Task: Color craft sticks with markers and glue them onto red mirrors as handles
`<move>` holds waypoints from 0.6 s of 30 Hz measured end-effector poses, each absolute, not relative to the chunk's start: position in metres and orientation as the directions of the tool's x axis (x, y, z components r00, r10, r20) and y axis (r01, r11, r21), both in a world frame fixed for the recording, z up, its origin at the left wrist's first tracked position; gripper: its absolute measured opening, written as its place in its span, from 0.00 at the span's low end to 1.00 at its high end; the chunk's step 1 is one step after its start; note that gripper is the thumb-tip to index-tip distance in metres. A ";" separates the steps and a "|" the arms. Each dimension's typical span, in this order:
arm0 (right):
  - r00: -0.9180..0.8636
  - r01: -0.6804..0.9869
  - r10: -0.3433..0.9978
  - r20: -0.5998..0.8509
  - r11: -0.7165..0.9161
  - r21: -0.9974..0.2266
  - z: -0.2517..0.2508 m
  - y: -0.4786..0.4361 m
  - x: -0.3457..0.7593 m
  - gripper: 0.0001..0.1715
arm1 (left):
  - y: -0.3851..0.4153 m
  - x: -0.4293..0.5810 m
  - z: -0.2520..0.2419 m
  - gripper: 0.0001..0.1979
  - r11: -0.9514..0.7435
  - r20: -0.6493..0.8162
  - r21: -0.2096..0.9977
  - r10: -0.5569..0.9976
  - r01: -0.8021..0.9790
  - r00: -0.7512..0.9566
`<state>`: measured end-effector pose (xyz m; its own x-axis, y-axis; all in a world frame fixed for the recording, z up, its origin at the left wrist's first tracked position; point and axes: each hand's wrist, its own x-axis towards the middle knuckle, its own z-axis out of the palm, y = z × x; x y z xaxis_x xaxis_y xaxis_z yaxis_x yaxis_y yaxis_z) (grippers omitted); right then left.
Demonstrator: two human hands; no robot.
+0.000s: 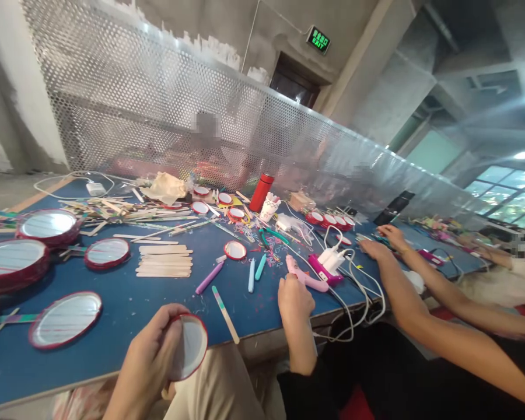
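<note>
My left hand [160, 344] is closed on a round white disc [189, 346] with a red rim, held above my lap at the table's front edge. My right hand [296, 296] is wrapped round the lower part of a pink glue gun [294, 268], whose body lies low over the table edge. Between the hands a wooden stick [226, 315] with a green and purple painted end lies on the blue table. Behind it are a purple marker [210, 277], a light blue marker [251, 275] and a teal marker [260, 267].
Left on the blue table [126, 332] are large red-rimmed discs [65, 318] and a row of flat sticks [164, 261]. A red bottle [261, 193] stands behind. White cables [367, 291] and a power strip [324, 269] lie right, beside another person's arms [402, 291].
</note>
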<state>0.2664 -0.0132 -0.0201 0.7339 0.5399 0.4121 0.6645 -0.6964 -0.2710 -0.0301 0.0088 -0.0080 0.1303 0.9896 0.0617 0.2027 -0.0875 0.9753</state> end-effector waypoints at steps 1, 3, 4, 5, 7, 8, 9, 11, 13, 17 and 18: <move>0.770 0.628 0.524 0.364 -0.724 -0.286 -0.020 -0.010 0.268 0.16 | 0.008 -0.030 -0.009 0.13 -0.080 0.050 0.974 0.988 0.213 0.143; 0.826 0.561 0.490 0.277 -0.764 -0.321 -0.017 -0.007 0.269 0.15 | 0.007 -0.029 -0.010 0.13 -0.079 0.044 0.972 0.986 0.222 0.158; 0.848 0.530 0.473 0.241 -0.776 -0.341 -0.016 -0.006 0.268 0.15 | 0.006 -0.028 -0.010 0.13 -0.085 0.052 0.972 0.987 0.220 0.153; 0.864 0.504 0.457 0.212 -0.783 -0.365 -0.013 -0.007 0.268 0.14 | 0.004 -0.027 -0.010 0.13 -0.095 0.065 0.972 0.988 0.217 0.141; 0.880 0.472 0.439 0.182 -0.769 -0.431 -0.009 -0.009 0.266 0.13 | 0.001 -0.025 -0.010 0.13 -0.096 0.076 0.973 0.992 0.209 0.104; 0.880 0.469 0.441 0.177 -0.746 -0.473 -0.008 -0.010 0.265 0.12 | 0.000 -0.024 -0.009 0.14 -0.089 0.071 0.975 0.993 0.205 0.091; 0.873 0.475 0.454 0.179 -0.709 -0.521 -0.006 -0.011 0.263 0.12 | -0.002 -0.023 -0.009 0.14 -0.083 0.067 0.976 0.994 0.203 0.088; 0.839 0.503 0.510 0.191 -0.590 -0.632 -0.006 -0.015 0.256 0.13 | -0.003 -0.022 -0.008 0.15 -0.092 0.075 0.975 0.993 0.204 0.090; 0.780 0.512 0.593 0.199 -0.422 -0.748 -0.010 -0.018 0.242 0.17 | -0.002 -0.021 -0.008 0.17 -0.130 0.112 0.969 0.989 0.211 0.094; 0.612 0.396 0.776 0.150 -0.137 -0.908 -0.018 -0.028 0.191 0.29 | 0.000 -0.021 -0.007 0.20 -0.183 0.145 0.946 0.977 0.269 0.154; 0.563 0.356 0.816 0.130 -0.098 -0.929 -0.018 -0.032 0.177 0.30 | 0.000 -0.022 -0.006 0.18 -0.193 0.139 0.936 0.971 0.293 0.195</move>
<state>0.1774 -0.0321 -0.0179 0.5632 0.8161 0.1299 0.3557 -0.0976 -0.9295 -0.0218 0.0000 -0.0057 0.1946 0.9709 0.1393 0.2934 -0.1932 0.9363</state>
